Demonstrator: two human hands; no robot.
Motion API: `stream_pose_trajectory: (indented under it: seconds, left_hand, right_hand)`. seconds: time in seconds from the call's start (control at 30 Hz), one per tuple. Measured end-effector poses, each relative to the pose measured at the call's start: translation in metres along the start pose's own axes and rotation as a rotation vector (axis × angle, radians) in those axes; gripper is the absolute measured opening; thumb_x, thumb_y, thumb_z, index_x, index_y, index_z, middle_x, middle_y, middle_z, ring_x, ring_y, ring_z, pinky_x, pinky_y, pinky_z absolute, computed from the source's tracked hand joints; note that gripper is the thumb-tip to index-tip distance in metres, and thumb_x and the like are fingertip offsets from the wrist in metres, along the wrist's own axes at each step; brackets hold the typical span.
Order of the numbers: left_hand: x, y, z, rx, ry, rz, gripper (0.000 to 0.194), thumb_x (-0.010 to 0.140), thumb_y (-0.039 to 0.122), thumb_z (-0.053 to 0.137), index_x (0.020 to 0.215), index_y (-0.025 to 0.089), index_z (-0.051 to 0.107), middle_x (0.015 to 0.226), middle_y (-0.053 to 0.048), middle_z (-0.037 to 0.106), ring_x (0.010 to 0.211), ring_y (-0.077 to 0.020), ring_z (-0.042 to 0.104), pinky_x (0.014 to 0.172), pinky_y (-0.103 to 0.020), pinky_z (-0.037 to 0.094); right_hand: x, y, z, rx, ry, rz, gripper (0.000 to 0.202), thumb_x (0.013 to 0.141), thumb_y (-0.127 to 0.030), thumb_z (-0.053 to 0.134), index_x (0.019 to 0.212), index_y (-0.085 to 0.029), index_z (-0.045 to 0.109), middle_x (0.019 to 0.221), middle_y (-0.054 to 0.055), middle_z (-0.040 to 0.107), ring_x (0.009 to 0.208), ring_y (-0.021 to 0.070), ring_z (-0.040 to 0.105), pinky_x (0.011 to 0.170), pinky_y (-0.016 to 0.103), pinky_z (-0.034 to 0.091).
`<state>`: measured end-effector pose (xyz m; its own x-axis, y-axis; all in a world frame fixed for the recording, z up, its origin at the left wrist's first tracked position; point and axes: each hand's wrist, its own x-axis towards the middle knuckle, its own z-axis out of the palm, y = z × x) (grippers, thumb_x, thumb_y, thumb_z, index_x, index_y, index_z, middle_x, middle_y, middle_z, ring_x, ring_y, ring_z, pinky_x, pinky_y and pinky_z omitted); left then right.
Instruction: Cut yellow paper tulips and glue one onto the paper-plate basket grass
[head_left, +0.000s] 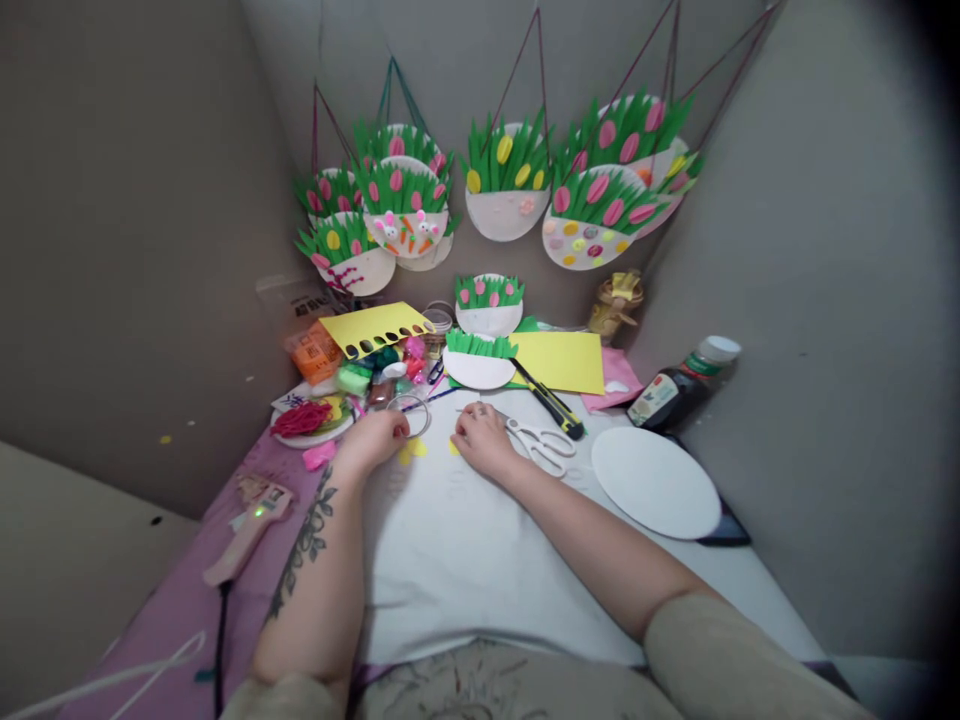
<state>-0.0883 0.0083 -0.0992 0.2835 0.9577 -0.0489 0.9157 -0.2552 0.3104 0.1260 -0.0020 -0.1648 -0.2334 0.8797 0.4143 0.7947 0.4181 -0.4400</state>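
Note:
My left hand (381,436) has its fingers closed at the edge of a thin, pale ring (429,416) that looks like a narrow roll of tape. Small yellow paper cutouts (412,450) lie just below it on the white sheet. Across from it, my right hand (482,433) is curled with its fingertips down on another small yellow paper piece (453,448), partly hidden by the fingers. White-handled scissors (551,442) rest right beside that hand. Past both hands stands a half-plate pocket with green paper grass (480,370).
A glue gun (251,535) with a lit green light lies at left. A craft knife (555,405), yellow card (566,362), white paper disc (654,482) and dark bottle (682,382) are at right. Coloured clay packs (360,375) crowd the back left. Decorated plates (506,210) hang behind.

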Motion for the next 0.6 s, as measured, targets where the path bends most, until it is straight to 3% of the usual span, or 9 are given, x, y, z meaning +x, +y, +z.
stream_pose_trajectory:
  seconds: [0.2,0.4,0.5,0.6]
  left_hand:
    - [0.004,-0.001,0.008,0.055,-0.001,0.027,0.019,0.064,0.019,0.058,0.080,0.022,0.069,0.080,-0.007,0.068,0.071,-0.0201,0.060,0.059,-0.024,0.037]
    - [0.003,0.000,0.010,0.105,0.009,0.017,0.014,0.071,0.019,0.053,0.073,0.019,0.067,0.086,-0.011,0.066,0.077,-0.0220,0.060,0.063,-0.026,0.039]
    - [0.000,0.002,0.005,0.089,0.092,0.004,0.016,0.075,0.019,0.048,0.075,0.018,0.064,0.088,-0.011,0.064,0.076,-0.0213,0.059,0.064,-0.027,0.039]
    - [0.000,0.007,-0.002,-0.047,0.249,0.033,0.016,0.079,0.022,0.045,0.078,0.018,0.060,0.089,-0.009,0.060,0.078,-0.0198,0.057,0.067,-0.027,0.040]
  right_hand:
    - [-0.004,0.015,-0.010,0.222,0.191,0.071,0.021,0.076,-0.007,0.041,0.085,-0.019,0.056,0.085,0.007,0.056,0.089,0.0218,0.049,0.081,0.036,0.041]
    - [-0.018,0.021,-0.018,0.240,0.100,0.056,0.023,0.072,-0.006,0.042,0.082,-0.018,0.059,0.083,0.006,0.059,0.087,0.0214,0.052,0.081,0.037,0.042]
    - [-0.018,0.018,-0.019,0.253,0.111,0.052,0.022,0.074,-0.007,0.043,0.082,-0.018,0.059,0.083,0.006,0.060,0.086,0.0215,0.053,0.080,0.037,0.042]
    - [-0.016,0.010,-0.022,0.289,0.159,0.002,0.020,0.077,-0.010,0.044,0.084,-0.019,0.059,0.084,0.006,0.059,0.088,0.0217,0.053,0.081,0.037,0.042]
